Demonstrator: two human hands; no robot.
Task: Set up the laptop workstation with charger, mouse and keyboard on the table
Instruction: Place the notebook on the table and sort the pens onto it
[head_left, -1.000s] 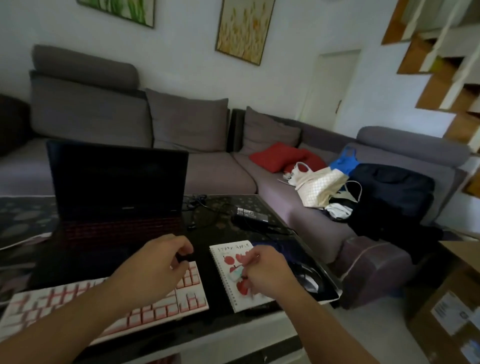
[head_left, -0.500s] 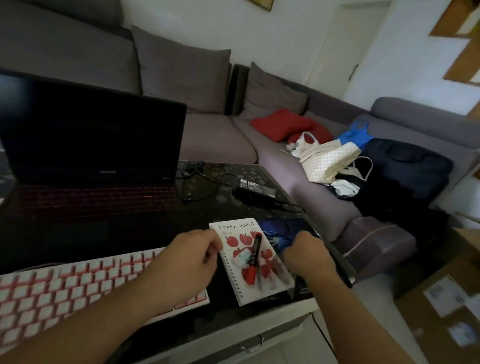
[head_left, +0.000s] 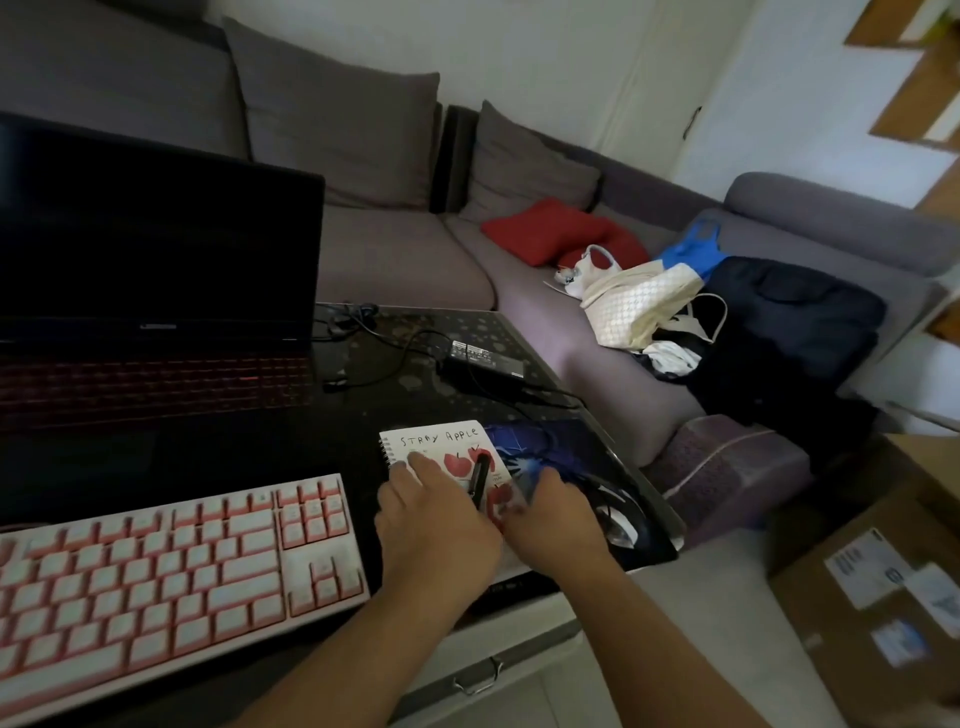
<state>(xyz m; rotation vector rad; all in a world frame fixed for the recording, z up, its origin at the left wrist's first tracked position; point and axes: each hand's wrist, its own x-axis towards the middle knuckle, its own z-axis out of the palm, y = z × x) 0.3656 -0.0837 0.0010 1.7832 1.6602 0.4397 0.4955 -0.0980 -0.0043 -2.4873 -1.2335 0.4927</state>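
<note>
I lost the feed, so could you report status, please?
Both hands on notebook. Marker atop. Notebook overlaps mousepad.

Lower half of the spiral notebook (head_left: 441, 447) covered by the left hand (head_left: 434, 525) and right hand (head_left: 556, 519). Mouse (head_left: 621, 519) on the mouse pad (head_left: 571, 447) dark, blurred and partly behind the right hand. Laptop (head_left: 156, 270) and keyboard (head_left: 156, 571) cut off at the left edge.

Both forearms reach in from the near edge and meet near the middle. The left hand (head_left: 434, 525) lies palm down, fingers (head_left: 415, 461) spread flat and pointing far. The right hand (head_left: 558, 512) sits just right of it, knuckles up, fingers curled under; its grip is hidden.
</note>
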